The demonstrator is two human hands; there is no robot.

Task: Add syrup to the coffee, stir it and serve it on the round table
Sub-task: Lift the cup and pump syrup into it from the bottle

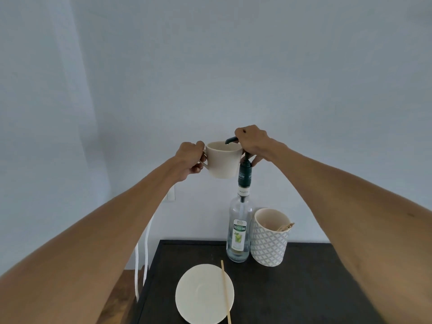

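My left hand [190, 160] grips the handle of a cream coffee cup [222, 161] and holds it in the air, its rim just under the dark pump spout [230, 139]. My right hand [253, 142] is closed over the pump head on top of the clear syrup bottle [239, 230], which stands upright on the dark table [292, 288]. A cream saucer [203, 293] lies on the table in front, with a thin wooden stir stick [225, 291] resting across its right side. The inside of the cup is hidden.
A patterned white pot [270, 239] with wooden sticks in it stands right of the bottle. A white cable [146, 249] hangs from a wall socket at the left. A wooden surface [121, 295] lies left of the table. A plain wall is behind.
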